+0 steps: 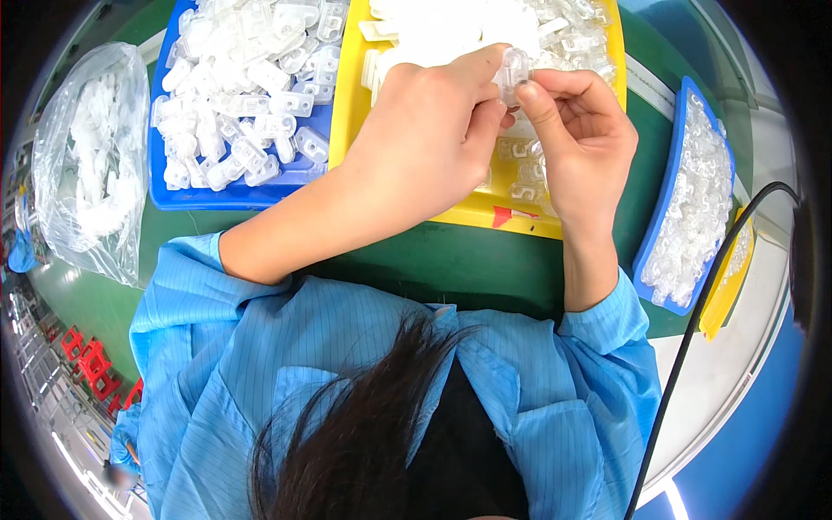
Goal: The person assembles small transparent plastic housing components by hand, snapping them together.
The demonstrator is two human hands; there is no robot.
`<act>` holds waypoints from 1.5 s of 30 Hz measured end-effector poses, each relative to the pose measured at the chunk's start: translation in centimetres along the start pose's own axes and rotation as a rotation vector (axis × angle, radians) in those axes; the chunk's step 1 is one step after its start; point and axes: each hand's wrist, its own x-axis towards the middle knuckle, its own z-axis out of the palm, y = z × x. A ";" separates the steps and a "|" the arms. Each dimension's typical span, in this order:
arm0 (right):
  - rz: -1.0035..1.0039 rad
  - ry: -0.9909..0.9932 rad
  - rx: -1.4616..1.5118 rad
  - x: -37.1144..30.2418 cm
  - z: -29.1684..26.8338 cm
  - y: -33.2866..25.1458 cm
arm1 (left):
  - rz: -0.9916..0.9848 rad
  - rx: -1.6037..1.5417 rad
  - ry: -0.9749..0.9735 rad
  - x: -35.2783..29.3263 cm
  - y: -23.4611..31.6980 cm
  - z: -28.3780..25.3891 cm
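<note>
Worktop (433, 260), green, visible as a strip between blue jacket (212, 390) and near rim of yellow tray (539, 227); second strip between yellow tray and far-right blue tray (650, 250). Large blue tray (217, 201) just beside yellow tray, at left. Holds clear plastic piece (515, 68) over yellow tray. Left grip (425, 130): closed to a pinch at its left side, forearm slanting across large blue tray's near corner. Right grip (594, 147): thumb and forefinger pinched on its right side, other fingers curled.

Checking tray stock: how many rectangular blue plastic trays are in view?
2: one rectangular blue plastic tray on the left, another blue tray on the right; others may be hidden.
</note>
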 end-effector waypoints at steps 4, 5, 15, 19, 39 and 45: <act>-0.018 -0.028 -0.086 0.2 -0.3 0.0 | -0.055 -0.201 0.072 0.2 -0.7 0.8; -0.016 -0.027 -0.086 0.2 -0.2 0.0 | -0.056 -0.202 0.071 0.2 -0.7 0.7; 0.018 -0.055 0.045 0.3 -0.5 -0.5 | -0.193 -0.457 0.007 0.1 0.2 0.6; -0.224 -0.147 -0.382 0.4 -1.6 -1.6 | -0.030 -0.534 0.041 -0.1 -0.2 0.9; -0.454 -0.094 -0.693 -0.6 -1.9 -4.4 | -0.051 -0.692 0.002 0.2 0.5 -0.7; -0.524 -0.120 -0.704 -0.4 -2.3 -4.5 | 0.268 -0.461 -0.093 0.7 -0.8 -1.5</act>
